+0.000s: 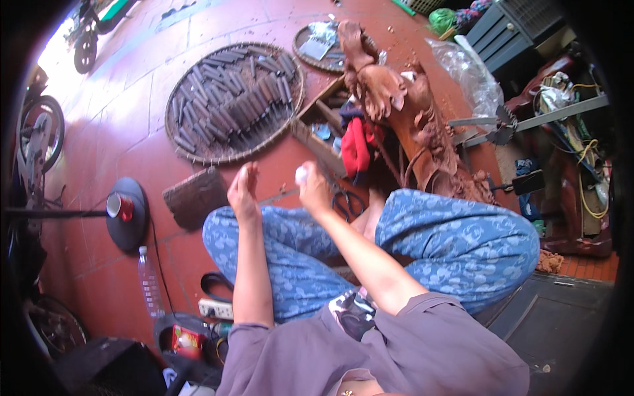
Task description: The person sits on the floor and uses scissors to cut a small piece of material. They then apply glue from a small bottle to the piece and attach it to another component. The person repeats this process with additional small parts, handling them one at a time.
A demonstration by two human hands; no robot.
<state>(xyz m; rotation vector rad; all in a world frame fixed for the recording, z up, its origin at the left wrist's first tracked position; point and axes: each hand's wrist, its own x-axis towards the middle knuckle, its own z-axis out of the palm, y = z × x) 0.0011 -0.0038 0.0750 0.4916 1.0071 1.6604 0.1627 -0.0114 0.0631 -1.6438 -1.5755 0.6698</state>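
Note:
My right hand (316, 193) is closed around a small round white thing (302, 175), perhaps a ball or a spool; its kind is not clear. Left of it, my left hand (244, 191) is raised with its fingers curled together, and I cannot make out anything in them. A gap separates the two hands, both above my crossed legs. Dark-handled scissors (342, 206) lie on the floor just right of my right hand. Beyond my hands a round woven tray (173, 135) holds many short dark sticks. A dark rectangular block (195, 197) rests on the floor beside my left hand.
Right of the tray stands a wooden box (316, 142) with red cloth (355, 148), close to a tall carved wood piece (422, 138). A smaller woven tray (299, 41) lies behind. At left are a red cup (119, 207), a plastic bottle (150, 284) and a power strip (215, 308).

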